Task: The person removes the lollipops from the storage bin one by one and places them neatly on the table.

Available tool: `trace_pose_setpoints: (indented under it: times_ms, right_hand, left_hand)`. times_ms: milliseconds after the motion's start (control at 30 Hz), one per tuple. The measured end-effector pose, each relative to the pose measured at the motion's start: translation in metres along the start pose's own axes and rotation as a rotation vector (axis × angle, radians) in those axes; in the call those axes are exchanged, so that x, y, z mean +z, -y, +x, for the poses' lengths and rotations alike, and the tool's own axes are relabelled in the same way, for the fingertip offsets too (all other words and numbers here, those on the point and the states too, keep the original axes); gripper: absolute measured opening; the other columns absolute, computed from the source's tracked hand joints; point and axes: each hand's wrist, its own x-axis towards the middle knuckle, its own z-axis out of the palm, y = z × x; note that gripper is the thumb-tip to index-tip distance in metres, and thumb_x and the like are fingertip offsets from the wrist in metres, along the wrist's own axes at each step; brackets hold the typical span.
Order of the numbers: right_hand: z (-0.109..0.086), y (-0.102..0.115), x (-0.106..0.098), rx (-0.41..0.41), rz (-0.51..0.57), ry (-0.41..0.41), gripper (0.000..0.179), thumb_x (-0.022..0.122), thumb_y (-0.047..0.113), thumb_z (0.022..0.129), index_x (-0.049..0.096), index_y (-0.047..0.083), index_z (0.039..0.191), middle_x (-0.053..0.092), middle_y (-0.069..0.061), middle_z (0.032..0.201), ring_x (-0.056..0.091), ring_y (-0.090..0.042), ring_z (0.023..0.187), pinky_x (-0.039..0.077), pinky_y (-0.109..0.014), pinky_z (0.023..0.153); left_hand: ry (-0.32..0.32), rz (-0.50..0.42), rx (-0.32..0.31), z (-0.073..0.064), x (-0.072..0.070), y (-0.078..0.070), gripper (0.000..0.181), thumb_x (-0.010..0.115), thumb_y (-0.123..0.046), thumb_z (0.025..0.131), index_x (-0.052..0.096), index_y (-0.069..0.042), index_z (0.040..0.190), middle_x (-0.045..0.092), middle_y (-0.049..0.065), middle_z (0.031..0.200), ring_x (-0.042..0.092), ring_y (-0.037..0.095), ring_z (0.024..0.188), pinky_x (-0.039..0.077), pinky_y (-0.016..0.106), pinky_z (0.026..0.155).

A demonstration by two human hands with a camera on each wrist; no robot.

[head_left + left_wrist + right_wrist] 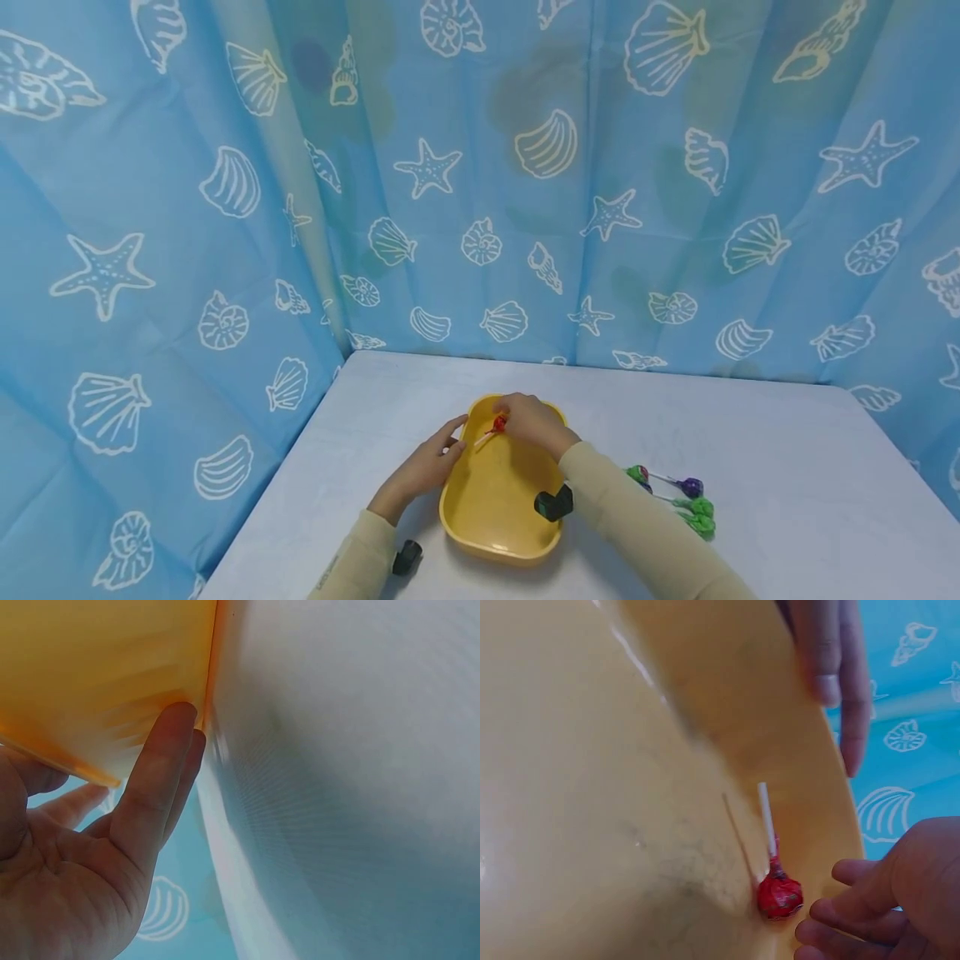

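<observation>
A yellow plastic tray stands on the white table. My left hand holds its left wall, the thumb at the rim and straight fingers against the outer side. Inside, near the far left corner, lies a red-wrapped lollipop with its white stick pointing away from my right hand. Reaching over the tray, my right hand has loosely bent fingers right beside the candy head. In the right wrist view a narrow gap shows between the fingertips and the wrapper.
Several lollipops in green and purple wrappers lie on the table right of the tray, partly behind my right sleeve. A blue curtain with white shells and starfish hangs behind the table and along its left. Dark wrist cameras sit on both sleeves.
</observation>
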Motion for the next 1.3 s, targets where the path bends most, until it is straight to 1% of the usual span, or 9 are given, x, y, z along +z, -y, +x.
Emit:
trace_pose_setpoints:
  times_ms: [233,433,533,633,767,900,1067,1167,1300]
  right_hand:
    - [0.004,0.001,0.007,-0.065,-0.122,0.009,0.028,0.064,-0.006,0.089,0.072,0.005,0.113,0.071,-0.008,0.105,0.065,-0.027,0.098,0.052,-0.043,0.097]
    - [0.008,0.001,0.012,-0.055,-0.157,0.005,0.022,0.072,-0.003,0.085,0.076,0.007,0.104,0.068,-0.001,0.089,0.060,-0.021,0.084,0.053,-0.039,0.095]
    - [0.008,0.001,0.015,-0.042,-0.135,0.000,0.024,0.074,-0.004,0.083,0.075,0.006,0.104,0.068,-0.002,0.092,0.061,-0.022,0.087,0.052,-0.040,0.097]
    - [0.007,0.001,0.017,-0.047,-0.122,-0.008,0.022,0.071,-0.007,0.082,0.073,0.004,0.102,0.069,-0.004,0.092,0.063,-0.024,0.089,0.052,-0.040,0.097]
    - [0.007,0.000,0.019,-0.059,-0.129,-0.020,0.023,0.068,-0.010,0.081,0.072,0.003,0.100,0.068,-0.004,0.090,0.063,-0.024,0.089,0.052,-0.040,0.096]
    - [0.006,-0.001,0.019,-0.043,-0.111,-0.019,0.024,0.068,-0.011,0.080,0.072,0.003,0.100,0.068,-0.004,0.091,0.062,-0.024,0.088,0.052,-0.040,0.096]
    - [0.003,-0.002,0.019,-0.035,-0.114,-0.008,0.021,0.072,-0.008,0.081,0.072,0.003,0.099,0.067,-0.005,0.091,0.061,-0.024,0.085,0.053,-0.039,0.094]
    - [0.001,-0.001,0.016,-0.047,-0.129,-0.005,0.019,0.072,-0.006,0.083,0.073,0.003,0.100,0.068,-0.005,0.094,0.063,-0.025,0.088,0.053,-0.040,0.094]
    - [-0.003,0.002,0.009,-0.037,-0.132,0.005,0.017,0.072,-0.002,0.086,0.074,0.003,0.102,0.070,-0.005,0.096,0.064,-0.024,0.092,0.052,-0.041,0.096]
  left_hand:
    - [0.000,-0.001,0.006,-0.001,0.000,0.001,0.052,0.048,-0.025,0.108,0.035,-0.017,0.158,0.058,0.020,0.129,0.062,0.022,0.092,0.057,0.043,0.082]
    - [-0.012,0.017,-0.002,0.001,0.001,0.001,0.052,0.048,-0.024,0.108,0.036,-0.017,0.158,0.058,0.021,0.131,0.062,0.023,0.095,0.057,0.044,0.084]
    - [-0.010,0.009,0.006,0.001,0.000,0.001,0.052,0.049,-0.024,0.108,0.036,-0.017,0.158,0.058,0.021,0.130,0.062,0.023,0.094,0.057,0.044,0.082]
    - [-0.006,-0.006,0.010,0.001,0.000,0.002,0.052,0.049,-0.024,0.108,0.036,-0.017,0.158,0.058,0.020,0.130,0.062,0.022,0.093,0.057,0.043,0.081]
    - [-0.004,-0.015,0.000,0.001,0.000,0.001,0.052,0.048,-0.024,0.108,0.035,-0.017,0.158,0.058,0.020,0.130,0.062,0.022,0.094,0.058,0.042,0.081]
    - [-0.008,-0.015,-0.012,0.001,0.002,0.000,0.052,0.048,-0.024,0.108,0.036,-0.018,0.158,0.058,0.019,0.130,0.062,0.022,0.094,0.058,0.043,0.082]
    - [-0.003,-0.014,-0.016,0.000,0.003,0.001,0.052,0.049,-0.024,0.108,0.036,-0.018,0.158,0.058,0.017,0.127,0.062,0.021,0.093,0.058,0.042,0.081]
    - [-0.001,-0.010,-0.005,0.000,0.002,0.001,0.052,0.048,-0.024,0.108,0.035,-0.017,0.158,0.058,0.019,0.129,0.062,0.022,0.094,0.058,0.042,0.081]
    - [-0.008,-0.002,0.002,0.000,0.001,0.002,0.052,0.047,-0.026,0.109,0.034,-0.017,0.159,0.057,0.021,0.133,0.063,0.024,0.100,0.057,0.044,0.083]
